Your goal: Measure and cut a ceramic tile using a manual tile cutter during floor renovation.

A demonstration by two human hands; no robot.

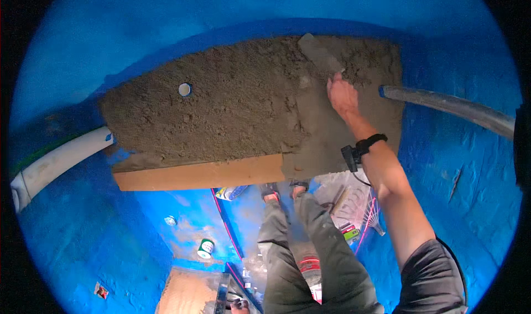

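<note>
My right hand [342, 95] grips a steel trowel [318, 51], its blade flat on the rough grey mortar [221, 98] near the upper edge of the patch. The mortar to the right of centre looks smoother. A tan board strip [199, 172] lies along the patch's lower edge. A white pipe opening [185, 89] pokes out of the mortar. Low at the bottom edge, my left hand [239, 306] is closed on a metal tool [225, 294] beside a light brown board [182, 292], partly out of frame.
Blue walls [453, 214] surround the mortar. A white pipe [61, 162] is at left, a grey one [448, 106] at right. Below my legs [326, 242] lie a green-and-white container [205, 247], a rake-like tool [375, 220] and assorted items on the floor.
</note>
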